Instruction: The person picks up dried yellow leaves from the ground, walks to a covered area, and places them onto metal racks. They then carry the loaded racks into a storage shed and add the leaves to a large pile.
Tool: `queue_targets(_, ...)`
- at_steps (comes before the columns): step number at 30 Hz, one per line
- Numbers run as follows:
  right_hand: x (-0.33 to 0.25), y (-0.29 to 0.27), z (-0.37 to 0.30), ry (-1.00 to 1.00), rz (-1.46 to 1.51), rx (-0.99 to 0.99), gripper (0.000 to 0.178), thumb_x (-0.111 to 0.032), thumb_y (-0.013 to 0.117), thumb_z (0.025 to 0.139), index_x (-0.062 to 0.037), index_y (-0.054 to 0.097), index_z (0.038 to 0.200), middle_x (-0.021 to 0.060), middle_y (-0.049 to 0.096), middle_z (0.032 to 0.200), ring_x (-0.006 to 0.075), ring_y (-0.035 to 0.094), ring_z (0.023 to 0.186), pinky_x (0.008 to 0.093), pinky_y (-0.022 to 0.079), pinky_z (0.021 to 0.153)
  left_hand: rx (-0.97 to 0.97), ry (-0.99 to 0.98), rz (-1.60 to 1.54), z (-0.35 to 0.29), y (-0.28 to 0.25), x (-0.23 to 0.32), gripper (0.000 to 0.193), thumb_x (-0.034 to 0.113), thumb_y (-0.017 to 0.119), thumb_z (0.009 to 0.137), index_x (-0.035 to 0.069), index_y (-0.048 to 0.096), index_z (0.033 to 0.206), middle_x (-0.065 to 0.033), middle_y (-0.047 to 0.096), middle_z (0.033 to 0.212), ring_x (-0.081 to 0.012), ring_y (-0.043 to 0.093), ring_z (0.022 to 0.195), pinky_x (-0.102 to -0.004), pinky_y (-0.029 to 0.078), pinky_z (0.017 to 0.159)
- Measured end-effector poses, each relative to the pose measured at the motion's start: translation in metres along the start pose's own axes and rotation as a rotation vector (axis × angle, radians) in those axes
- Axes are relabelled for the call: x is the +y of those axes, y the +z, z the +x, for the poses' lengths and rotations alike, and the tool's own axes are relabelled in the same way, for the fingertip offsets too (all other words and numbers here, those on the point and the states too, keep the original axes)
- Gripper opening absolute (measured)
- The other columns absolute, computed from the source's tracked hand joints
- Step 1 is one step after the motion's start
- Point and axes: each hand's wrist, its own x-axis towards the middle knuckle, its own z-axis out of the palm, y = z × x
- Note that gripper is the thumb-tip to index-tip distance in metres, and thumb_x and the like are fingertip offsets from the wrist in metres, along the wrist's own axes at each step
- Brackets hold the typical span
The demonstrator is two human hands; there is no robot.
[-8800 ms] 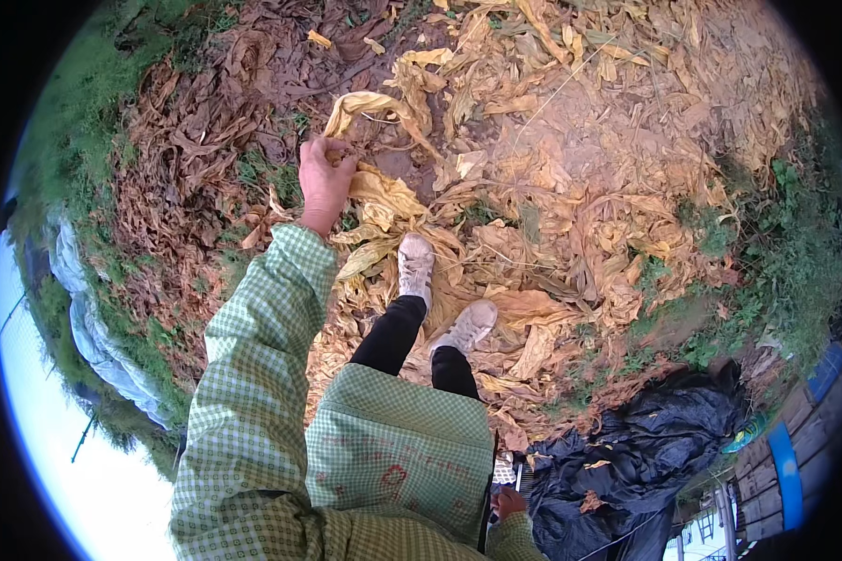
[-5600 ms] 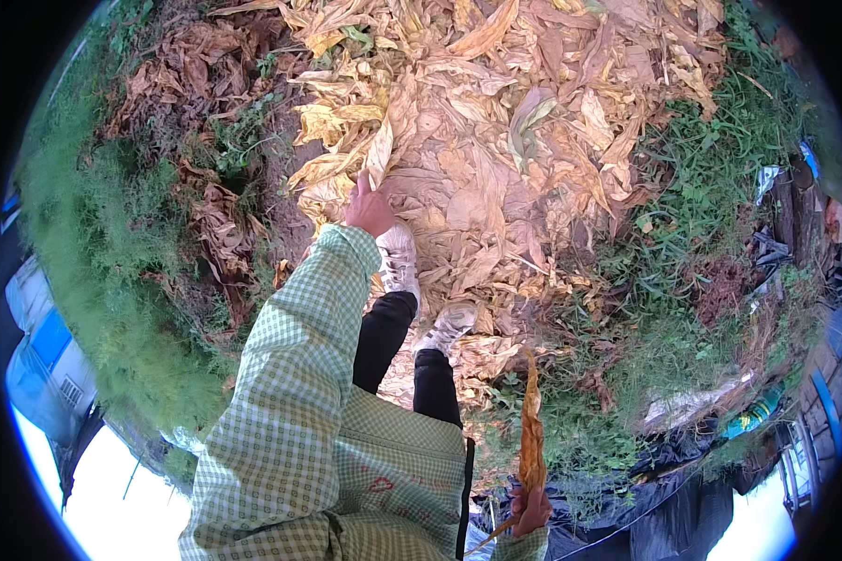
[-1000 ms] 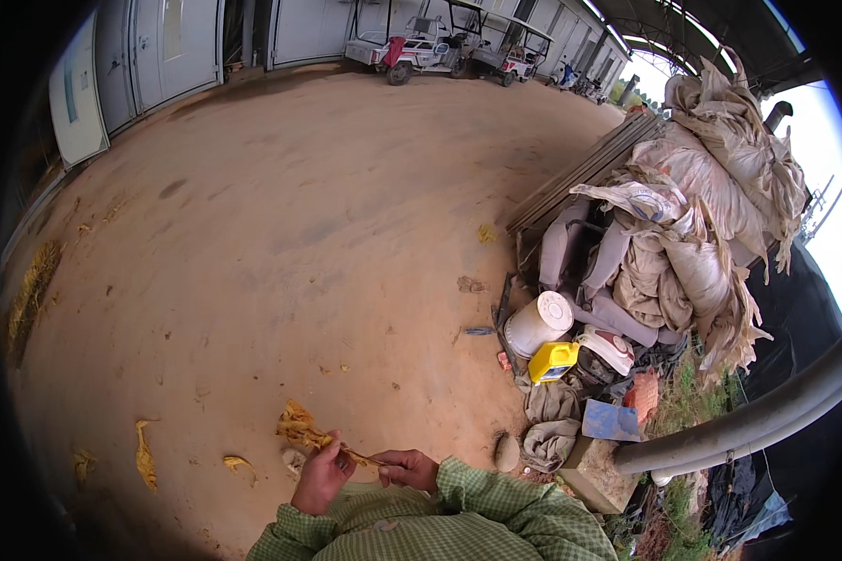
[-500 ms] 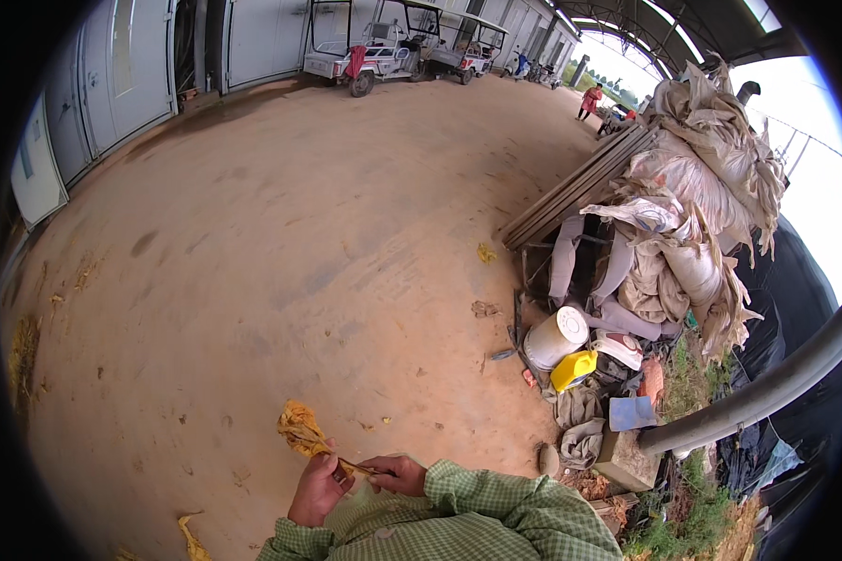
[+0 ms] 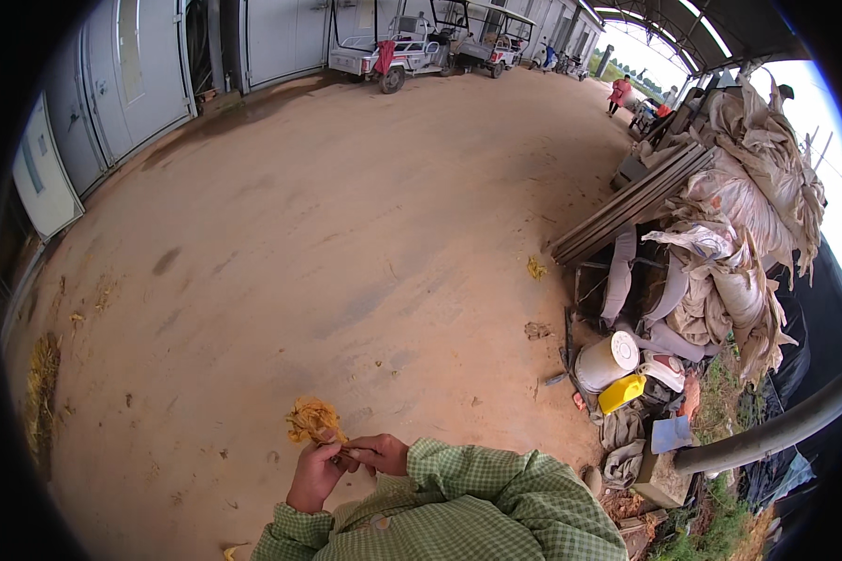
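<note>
A crumpled bunch of dried yellow-brown leaves (image 5: 314, 417) is held low in front of me, its leafy end pointing away from my body. My left hand (image 5: 314, 477) is closed around the stalk end just below the leaves. Close against it on the right, my right hand (image 5: 382, 454) pinches the thin brown stalks. The fingers of both hands almost meet and partly hide the stalks. Green checked sleeves cover both my forearms.
Full sacks (image 5: 739, 243) are heaped on the right, beside stacked boards (image 5: 631, 204). Below them lie a white bucket (image 5: 608, 361), a yellow jug (image 5: 621, 395) and a thick pipe (image 5: 776, 432). Small carts (image 5: 393, 56) and a person in red (image 5: 619, 93) are far off. Leaf scraps (image 5: 42, 393) lie left.
The right hand has come closer to the left along the stalks, and the leaf bunch looks more gathered. My view has shifted, so the surroundings sit further right in the picture.
</note>
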Motion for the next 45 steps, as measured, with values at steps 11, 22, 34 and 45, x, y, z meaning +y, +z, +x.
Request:
queue_targets(11, -0.04, 0.003, 0.184, 0.058, 0.09, -0.09, 0.031, -0.015, 0.037, 0.09, 0.0039, 0.044, 0.114, 0.0118, 0.06, 0.087, 0.0138, 0.057, 0.077, 0.0252, 0.047, 0.069, 0.231, 0.305, -0.176, 0.032, -0.092, 0.161, 0.019, 0.004, 0.049, 0.082, 0.004, 0.048, 0.101, -0.0035, 0.052, 0.088, -0.0115, 0.05, 0.079, -0.023, 0.044, 0.071)
queue_targets(22, -0.055, 0.096, 0.328, 0.154, -0.12, -0.499, 0.034, -0.015, 0.044, 0.086, 0.0017, 0.044, 0.115, 0.0082, 0.06, 0.083, 0.0118, 0.056, 0.072, 0.0247, 0.046, 0.068, 0.351, 0.425, -0.379, -0.027, -0.191, 0.274, 0.012, 0.014, 0.051, 0.084, 0.012, 0.053, 0.095, 0.0031, 0.052, 0.079, -0.0083, 0.048, 0.07, -0.0224, 0.042, 0.066)
queue_targets(34, -0.091, 0.162, 0.503, 0.18, -0.146, -0.41, 0.022, -0.015, 0.044, 0.086, 0.002, 0.051, 0.099, -0.001, 0.044, 0.057, 0.0033, 0.034, 0.044, 0.0168, 0.027, 0.04, 0.198, 0.62, -0.485, -0.015, -0.254, 0.37, 0.034, 0.033, 0.047, 0.085, 0.01, 0.046, 0.11, -0.0057, 0.048, 0.11, -0.0173, 0.046, 0.103, -0.0344, 0.037, 0.089)
queue_targets(45, -0.125, 0.235, 0.569, 0.248, -0.299, -0.971, 0.029, -0.019, 0.047, 0.084, 0.0046, 0.052, 0.101, -0.0001, 0.048, 0.058, 0.0027, 0.035, 0.045, 0.0169, 0.028, 0.039, 0.207, 1.543, -1.059, -0.126, -0.359, 0.381, 0.047, 0.037, 0.045, 0.084, 0.002, 0.041, 0.115, -0.0136, 0.05, 0.111, -0.0266, 0.051, 0.099, -0.0419, 0.042, 0.086)
